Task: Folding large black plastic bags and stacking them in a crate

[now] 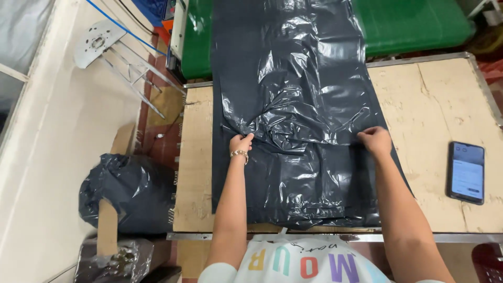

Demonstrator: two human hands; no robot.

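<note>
Black plastic: a long dark sheet [293,105] lies flat down the middle of the table, glossy and crumpled between the two hands.
Long axis: it runs straight away from the person, from the near table edge out past the far edge and over the green machine bed [414,23].
Fold: a creased ridge crosses the sheet right at the fingertips, with the smoother layered stack on the near side of them.
Left hand [240,143]: fingers curled shut, pinching a ruck of the plastic near its left edge; a bead bracelet [239,154] sits on the wrist just behind.
Right hand [376,140]: knuckles bent, fingers closed on the plastic near its right edge, palm down.
Spacing: the hands are well apart, one at each side of the sheet, level with each other.
Surface: a bare pale board tabletop [435,115] with a metal rim, scuffed and cracked.
Right of the right fingers: a phone [466,172] lies face up, screen lit, apart from the sheet.
Left of the left fingers: beyond the table edge, a stuffed black bag [128,191] stands on the floor with a cardboard strip [107,228] leaning on it.
Far left: a metal stool [99,39] lies tipped beside a pale wall.
</note>
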